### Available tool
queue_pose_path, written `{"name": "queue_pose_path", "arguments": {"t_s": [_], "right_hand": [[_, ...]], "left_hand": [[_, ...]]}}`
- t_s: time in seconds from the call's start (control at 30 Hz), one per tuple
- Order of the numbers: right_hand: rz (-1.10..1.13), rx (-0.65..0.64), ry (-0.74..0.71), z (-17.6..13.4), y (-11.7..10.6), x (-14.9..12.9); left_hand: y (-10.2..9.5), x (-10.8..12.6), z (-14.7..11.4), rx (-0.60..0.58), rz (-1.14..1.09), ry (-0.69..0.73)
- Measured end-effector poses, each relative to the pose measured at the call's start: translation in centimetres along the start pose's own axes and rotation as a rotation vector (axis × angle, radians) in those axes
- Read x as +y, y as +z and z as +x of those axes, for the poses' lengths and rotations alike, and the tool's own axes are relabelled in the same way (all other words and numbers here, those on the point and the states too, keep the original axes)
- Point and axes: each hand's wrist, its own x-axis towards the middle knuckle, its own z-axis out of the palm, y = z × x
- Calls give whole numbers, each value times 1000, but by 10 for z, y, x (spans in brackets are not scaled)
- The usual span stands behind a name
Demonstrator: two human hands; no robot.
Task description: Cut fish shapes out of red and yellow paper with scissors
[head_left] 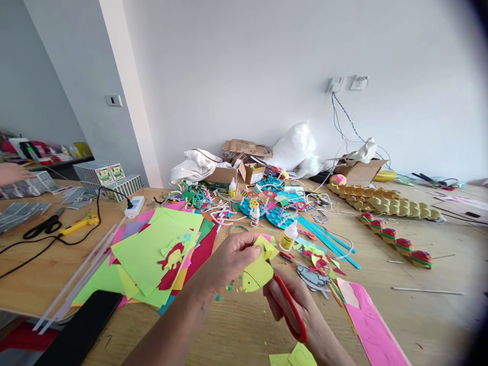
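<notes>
My left hand [237, 255] pinches a yellow paper fish [256, 276], with a drawn eye and gill line, above the wooden table. My right hand [298, 297] grips red-handled scissors [293, 311]. Their blades meet the paper near the tail end, partly covered by it. Yellow paper pieces [295, 356] lie below my right hand. Just beyond the hands stands a white glue bottle [288, 236]. To the right are a grey paper fish [313, 278] and colourful paper scraps [320, 256]. Small coloured bits [230, 285] are scattered beside the yellow fish.
Coloured paper sheets [152, 254] are piled on the left, near a black phone [86, 325]. A yellow glue gun [80, 223] and black scissors [46, 226] lie farther left. Painted egg-carton strips [396, 239] and a pink sheet [375, 325] are on the right. Another person's hand [11, 174] shows far left.
</notes>
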Motion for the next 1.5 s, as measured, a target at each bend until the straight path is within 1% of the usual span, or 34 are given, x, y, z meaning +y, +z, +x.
{"name": "queue_pose_path", "arguments": {"t_s": [0.1,0.3,0.53,0.77,0.97,1.2,1.3,1.4,1.5], "right_hand": [[-10,3,-4,0,0,2],[-11,2,11,0,0,2],[17,3,26,1,1,1],[34,3,13,1,1,8],[-7,22,14,0,2,4],[-104,31,29,0,1,-1],[-137,46,33,0,1,-4],[-137,50,28,-1,2,-3],[-118,55,17,-2,2,1]], "left_hand": [[-2,-3,0,-2,11,-27],[-5,-7,0,6,13,-35],[-4,-4,1,13,37,-14],[-3,-3,0,9,31,-48],[-3,-4,0,8,37,-54],[-4,-3,1,8,83,-41],[-3,-1,0,-5,54,-53],[-2,-1,0,0,37,-51],[-1,-1,1,12,73,-25]]}}
